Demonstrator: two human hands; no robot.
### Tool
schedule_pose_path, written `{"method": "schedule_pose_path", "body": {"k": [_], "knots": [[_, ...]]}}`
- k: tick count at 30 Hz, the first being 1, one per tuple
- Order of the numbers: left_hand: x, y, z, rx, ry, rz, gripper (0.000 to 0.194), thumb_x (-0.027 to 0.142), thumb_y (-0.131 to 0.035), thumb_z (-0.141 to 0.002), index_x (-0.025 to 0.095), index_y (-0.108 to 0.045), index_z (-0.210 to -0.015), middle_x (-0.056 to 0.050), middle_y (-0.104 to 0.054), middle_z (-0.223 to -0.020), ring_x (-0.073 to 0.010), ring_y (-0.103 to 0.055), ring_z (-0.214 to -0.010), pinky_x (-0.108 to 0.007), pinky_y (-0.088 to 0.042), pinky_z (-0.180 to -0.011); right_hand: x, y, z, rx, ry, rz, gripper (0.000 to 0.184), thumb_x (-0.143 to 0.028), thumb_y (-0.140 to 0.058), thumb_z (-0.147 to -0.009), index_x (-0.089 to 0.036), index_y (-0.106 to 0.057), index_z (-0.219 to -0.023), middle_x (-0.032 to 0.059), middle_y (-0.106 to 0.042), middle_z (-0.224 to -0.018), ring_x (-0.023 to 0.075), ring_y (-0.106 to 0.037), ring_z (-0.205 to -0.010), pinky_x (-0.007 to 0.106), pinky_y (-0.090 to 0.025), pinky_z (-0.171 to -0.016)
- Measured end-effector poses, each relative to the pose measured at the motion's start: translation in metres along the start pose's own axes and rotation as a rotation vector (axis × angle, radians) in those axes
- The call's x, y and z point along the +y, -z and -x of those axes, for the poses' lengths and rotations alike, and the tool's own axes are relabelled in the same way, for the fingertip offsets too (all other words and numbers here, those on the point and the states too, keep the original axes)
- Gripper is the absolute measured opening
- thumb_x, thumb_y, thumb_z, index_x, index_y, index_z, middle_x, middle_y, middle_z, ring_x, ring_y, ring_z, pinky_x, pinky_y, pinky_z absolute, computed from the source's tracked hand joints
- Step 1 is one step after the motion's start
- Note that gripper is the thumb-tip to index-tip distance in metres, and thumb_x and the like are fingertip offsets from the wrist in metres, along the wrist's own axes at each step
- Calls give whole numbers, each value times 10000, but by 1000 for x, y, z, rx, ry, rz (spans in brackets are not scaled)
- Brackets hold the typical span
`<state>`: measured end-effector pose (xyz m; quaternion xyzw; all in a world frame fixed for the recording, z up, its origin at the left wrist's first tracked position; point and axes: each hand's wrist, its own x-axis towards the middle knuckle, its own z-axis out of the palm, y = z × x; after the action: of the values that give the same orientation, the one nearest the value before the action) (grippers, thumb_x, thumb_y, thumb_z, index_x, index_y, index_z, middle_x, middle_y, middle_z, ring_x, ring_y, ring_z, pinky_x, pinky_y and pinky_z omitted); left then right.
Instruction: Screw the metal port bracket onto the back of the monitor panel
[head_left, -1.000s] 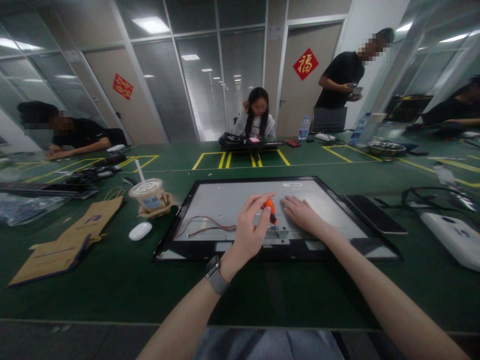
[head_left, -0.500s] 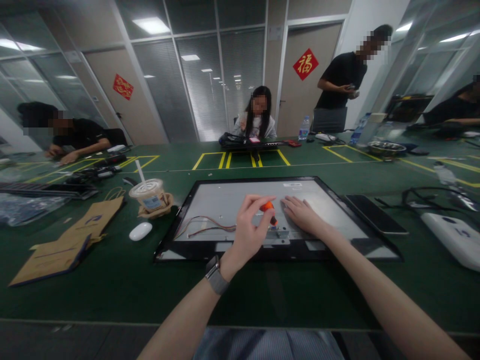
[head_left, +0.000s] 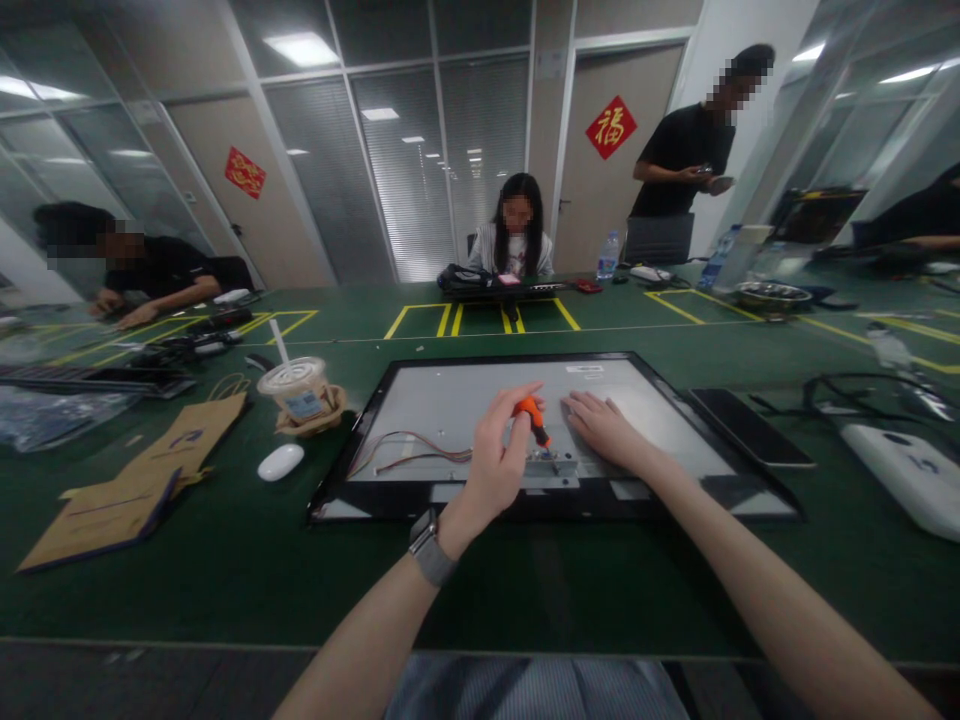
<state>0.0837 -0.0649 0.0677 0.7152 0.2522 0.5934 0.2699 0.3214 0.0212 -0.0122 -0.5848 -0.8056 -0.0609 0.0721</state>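
Orange screwdriver (head_left: 537, 424) gripped between left fingers (head_left: 504, 404); right fingers (head_left: 588, 405) (empty, spread) on panel (head_left: 442, 388).

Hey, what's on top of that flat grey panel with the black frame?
Thin brown wires, a white label, a silver metal bracket and the right hand. The left hand, holding an orange-and-black tool over the bracket, hides whatever lies behind it.

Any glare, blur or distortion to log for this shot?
Head view: dim light, with a pale sheen on the display panel beside the right hand; head view: reflected lights in the glass partition; head view: side edges stretched and smeared, blurring the plastic bag.
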Motion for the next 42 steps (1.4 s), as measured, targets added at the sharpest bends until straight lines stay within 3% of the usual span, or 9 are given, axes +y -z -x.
{"method": "schedule_pose_path", "body": {"k": [6,13,19,25,31,38,42], "knots": [[-1,0,-1,42,-20,-113,238,280,-574,-984,213,-699,-1175,-59,-601,-1025,-179,-599,-952,-341,-511,-905,2,-1,-1,6,-5,-21,512,-293,-296,-1028,-194,-515,-1480,168,-481,-1559,329,-444,-1420,599,-365,-1122],[-1,1,-1,33,30,-16,315,230,-421,-1038,192,-624,-1277,-84,-650,-1081,-183,-632,-996,-346,-508,-916,2,-3,0,24,-1,-8,494,-282,-308,-1033,-204,-516,-1474,166,-483,-1557,316,-446,-1420,588,-364,-1124],[-1,0,-2,58,-10,-129,250,272,-559,-991,212,-695,-1191,-50,-591,-994,-165,-593,-904,-317,-516,-868,0,1,1,-4,-7,-15,502,-275,-310,-1029,-192,-503,-1484,165,-475,-1564,318,-433,-1430,580,-363,-1127],[-1,1,-1,44,6,-37,332,214,-405,-1039,196,-614,-1296,-88,-654,-1102,-189,-637,-1033,-373,-506,-952,0,1,1,4,-1,-14,493,-288,-317,-1036,-191,-516,-1477,173,-481,-1557,326,-442,-1423,586,-368,-1121],[-1,0,-2,48,-29,-120,250,255,-583,-972,224,-704,-1189,-54,-598,-1013,-169,-609,-932,-327,-528,-872,0,0,0,3,-5,-8,499,-287,-313,-1034,-180,-516,-1476,176,-480,-1557,330,-442,-1422,582,-375,-1116],[-3,-1,1,-9,-16,-34,359,184,-455,-1018,207,-588,-1351,-99,-647,-1184,-194,-637,-1081,-362,-510,-962,1,0,0,9,0,6,495,-267,-323,-1029,-167,-508,-1476,179,-480,-1556,328,-443,-1422,587,-373,-1119],[-1,-1,0,41,-48,-124,309,217,-548,-990,212,-638,-1286,-75,-661,-1100,-180,-640,-1001,-342,-522,-927,-1,2,0,4,-4,6,488,-270,-318,-1031,-187,-517,-1468,166,-480,-1560,327,-445,-1422,587,-371,-1122]]}}
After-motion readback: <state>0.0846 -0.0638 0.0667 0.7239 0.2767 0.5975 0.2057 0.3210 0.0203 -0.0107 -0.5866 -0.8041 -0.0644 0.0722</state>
